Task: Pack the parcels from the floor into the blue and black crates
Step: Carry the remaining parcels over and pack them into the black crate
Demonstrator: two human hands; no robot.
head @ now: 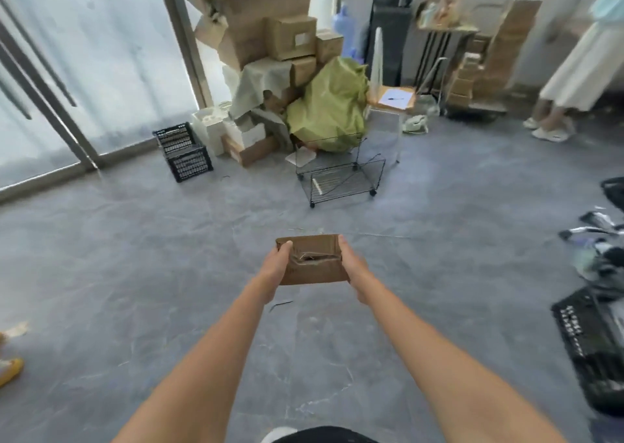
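Fingers of the left hand (274,267) curl round the left edge of a small torn cardboard parcel (312,260), and those of the right hand (354,267) clasp its right edge, so the parcel hangs between both outstretched arms, off the grey floor (135,274) and roughly level.

By my reading this is the carry step: one parcel is in hand and not yet crated. A black crate (184,152) stands far ahead on the left, near the glass door (67,71) and just beside the heap of cardboard boxes (270,37). Another black crate (594,348) lies close at the right edge, beside a pile of bagged parcels (601,257). No blue crate shows.

The next move probably calls for turning right and lowering the parcel over that crate's rim. The floor between is open; the wire trolley (341,176) stands well ahead, and a bystander (574,64) is far right.
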